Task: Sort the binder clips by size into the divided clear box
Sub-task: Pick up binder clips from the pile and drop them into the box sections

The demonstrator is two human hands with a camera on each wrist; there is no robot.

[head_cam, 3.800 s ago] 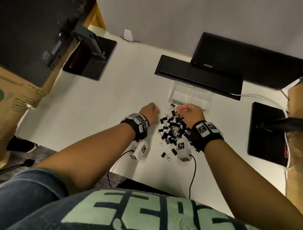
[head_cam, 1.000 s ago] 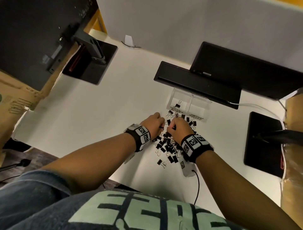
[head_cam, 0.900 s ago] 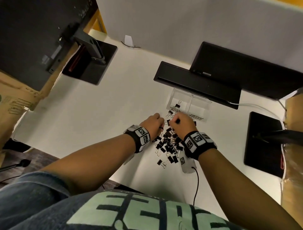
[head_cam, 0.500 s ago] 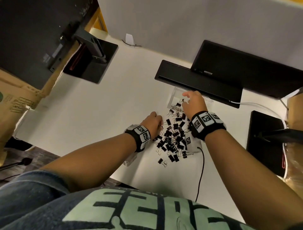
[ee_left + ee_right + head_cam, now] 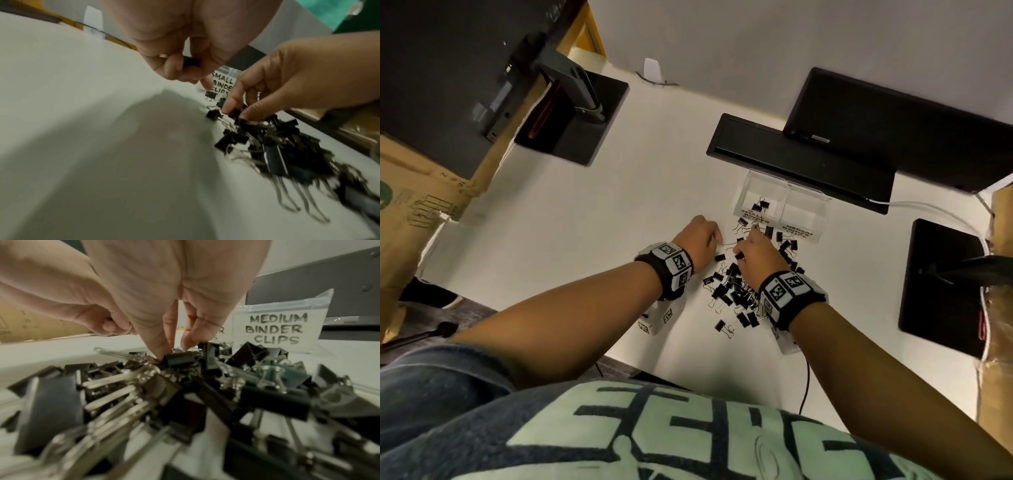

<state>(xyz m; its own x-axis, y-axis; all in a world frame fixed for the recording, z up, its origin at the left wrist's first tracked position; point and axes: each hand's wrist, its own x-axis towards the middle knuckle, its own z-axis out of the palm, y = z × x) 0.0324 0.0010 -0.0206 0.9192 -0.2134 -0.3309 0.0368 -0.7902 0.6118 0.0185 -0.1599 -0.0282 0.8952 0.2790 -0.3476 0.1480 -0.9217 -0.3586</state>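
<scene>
Our right hand (image 5: 174, 344) pinched a small clip (image 5: 180, 361) atop the binder clip pile (image 5: 736, 294); our left hand (image 5: 180, 65) held another. We judged lifting straight up best, avoiding tangled handles, the divided clear box (image 5: 784, 202) just beyond.

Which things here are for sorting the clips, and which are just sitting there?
For the job:
binder clip pile
divided clear box
left hand
right hand

Just lying about:
monitor stands
cardboard box
white cable
</scene>
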